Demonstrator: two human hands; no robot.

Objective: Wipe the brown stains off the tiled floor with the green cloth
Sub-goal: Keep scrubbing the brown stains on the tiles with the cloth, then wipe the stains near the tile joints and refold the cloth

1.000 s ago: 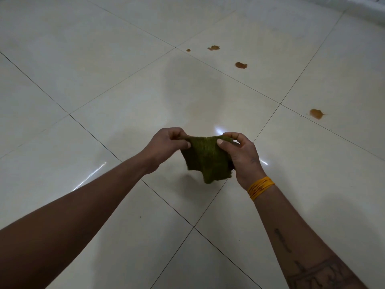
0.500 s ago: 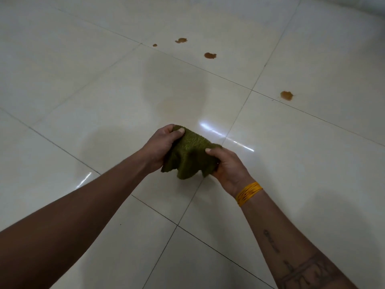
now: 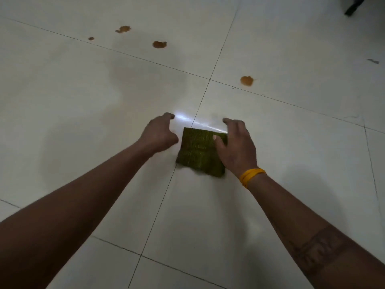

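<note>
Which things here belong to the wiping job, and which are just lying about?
Job:
- green cloth, folded on the tiled floor
- right hand, thumb on the cloth
- left hand, beside the cloth, holding nothing
- four brown stains, unwiped

Lying about:
- dark object at the top right edge, cut off
- small grey mark on the floor

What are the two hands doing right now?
Left hand: open, loosely curled, holding nothing, beside the green cloth.
Right hand: open, its thumb resting on the cloth; no grip visible.
</note>
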